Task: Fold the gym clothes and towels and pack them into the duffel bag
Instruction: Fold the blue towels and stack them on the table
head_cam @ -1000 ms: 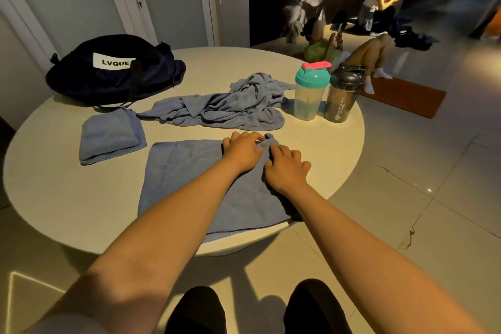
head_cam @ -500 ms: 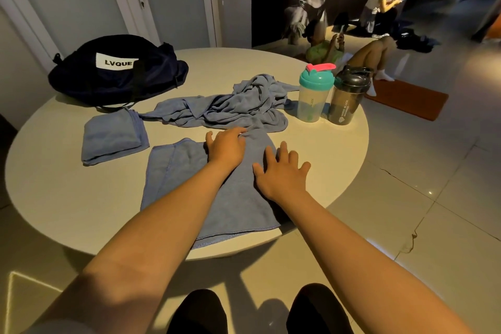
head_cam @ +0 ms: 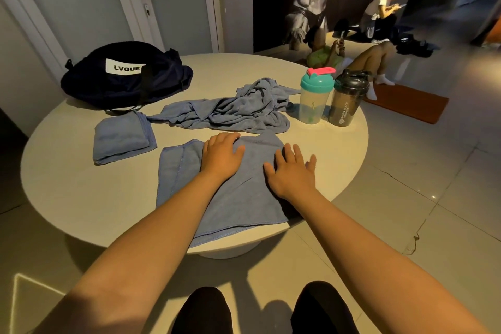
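A blue towel [head_cam: 238, 198] lies folded over and flat on the round table [head_cam: 81, 192], its near edge hanging slightly past the rim. My left hand [head_cam: 221, 153] presses flat on its upper middle. My right hand [head_cam: 291, 171] lies flat with spread fingers on its right part. A small folded blue towel [head_cam: 122, 137] sits to the left. A crumpled blue cloth [head_cam: 235, 110] lies behind the flat towel. The dark duffel bag [head_cam: 127, 76] with a white label stands at the back left.
Two shaker bottles stand at the back right of the table: one with a teal lid [head_cam: 314, 97] and a dark one [head_cam: 349, 99]. A door [head_cam: 173, 0] is behind the bag. People sit on the floor beyond, near an orange mat [head_cam: 406, 102].
My hands let go of the towel's far corner, which they held bunched together, and now lie flat and apart on the towel. The right hand has slid to the right.
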Motion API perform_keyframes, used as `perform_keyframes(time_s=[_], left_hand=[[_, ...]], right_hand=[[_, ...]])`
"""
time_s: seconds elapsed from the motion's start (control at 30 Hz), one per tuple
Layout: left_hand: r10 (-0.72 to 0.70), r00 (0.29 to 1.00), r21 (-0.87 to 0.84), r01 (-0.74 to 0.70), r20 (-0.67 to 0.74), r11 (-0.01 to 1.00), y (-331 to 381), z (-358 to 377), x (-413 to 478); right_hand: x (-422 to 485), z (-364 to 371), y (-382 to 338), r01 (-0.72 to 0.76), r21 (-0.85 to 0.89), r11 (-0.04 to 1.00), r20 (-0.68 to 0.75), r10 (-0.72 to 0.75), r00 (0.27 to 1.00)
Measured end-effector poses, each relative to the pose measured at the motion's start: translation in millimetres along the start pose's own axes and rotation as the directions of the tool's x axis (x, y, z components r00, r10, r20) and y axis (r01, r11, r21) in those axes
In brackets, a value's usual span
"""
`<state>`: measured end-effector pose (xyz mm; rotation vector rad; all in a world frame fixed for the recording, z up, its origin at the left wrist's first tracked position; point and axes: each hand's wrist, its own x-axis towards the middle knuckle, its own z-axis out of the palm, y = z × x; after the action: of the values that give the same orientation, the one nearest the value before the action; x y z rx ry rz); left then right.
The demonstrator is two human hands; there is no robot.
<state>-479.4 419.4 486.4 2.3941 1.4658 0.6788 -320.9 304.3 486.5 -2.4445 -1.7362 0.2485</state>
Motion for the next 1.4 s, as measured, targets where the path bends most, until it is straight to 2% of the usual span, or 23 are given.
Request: perform_keyframes(time_s=[0.07,0.13,0.33,0.4,0.5,0.57,0.6,0.67,0.73,0.83,0.93,1.03,1.17,1.4], left_hand=[[0.054,0.998,-0.010,-0.053,0.040,0.999,-3.5,0.4,-7.6],[0.061,0.997,-0.013,-0.061,0.046,0.998,-9.0,-0.1,-14.5],[-0.017,1.000,-0.066,0.015,-0.027,0.998,-47.8,-17.0,-31.0],[-0.024,0.999,-0.025,0.023,-0.044,0.999,-54.6,-21.9,-34.5],[-0.069,0.997,0.005,0.069,-0.020,0.998,-47.9,-23.5,-43.6],[-0.117,0.993,0.038,0.117,0.002,0.992,-40.4,-22.5,-50.3],[-0.147,0.989,0.047,0.147,0.011,0.988,-38.3,-22.6,-53.4],[-0.211,0.977,0.048,0.210,0.029,0.977,-38.0,-25.3,-57.4],[-0.253,0.965,0.027,0.252,0.065,0.967,-43.5,-27.9,-58.0],[-0.239,0.964,-0.010,0.242,0.117,0.970,-55.0,-31.5,-55.2],[-0.167,0.977,-0.030,0.172,0.131,0.985,-61.5,-38.0,-52.6],[-0.126,0.990,-0.063,0.130,0.068,0.990,-66.7,-42.0,-51.7],[-0.220,0.976,-0.226,0.213,-0.006,0.951,-84.4,-47.7,-50.4],[-0.370,0.928,-0.347,0.336,-0.035,0.876,-110.7,-51.4,-50.0]], right_hand=[[-4.0,4.1,-10.1,0.110,0.019,0.994,-0.021,-0.109,0.994],[-10.7,11.0,-15.6,0.162,0.064,0.985,0.026,-0.164,0.986],[-18.6,1.3,4.9,0.092,0.098,0.991,0.136,-0.105,0.985],[-20.5,-2.4,7.5,0.042,0.095,0.995,0.144,-0.055,0.988],[-25.4,-6.1,-4.7,0.032,0.111,0.993,0.004,-0.033,0.999],[-27.9,-8.6,-23.4,0.138,0.125,0.983,-0.124,-0.122,0.985],[-29.1,-8.9,-34.0,0.203,0.163,0.966,-0.139,-0.181,0.974],[-32.9,-3.4,-51.9,0.261,0.235,0.936,-0.079,-0.250,0.965],[-37.5,7.0,-59.2,0.211,0.216,0.953,0.035,-0.224,0.974],[-36.3,11.2,-58.5,0.151,0.145,0.978,0.108,-0.168,0.980],[-30.9,3.6,-66.7,0.150,0.155,0.976,0.085,-0.165,0.983],[-24.7,-1.0,-80.7,0.219,0.199,0.955,0.011,-0.225,0.974],[-19.0,0.6,-89.4,0.220,0.217,0.951,0.033,-0.232,0.972],[-10.0,6.1,-86.3,0.045,0.127,0.991,0.219,-0.072,0.973]])
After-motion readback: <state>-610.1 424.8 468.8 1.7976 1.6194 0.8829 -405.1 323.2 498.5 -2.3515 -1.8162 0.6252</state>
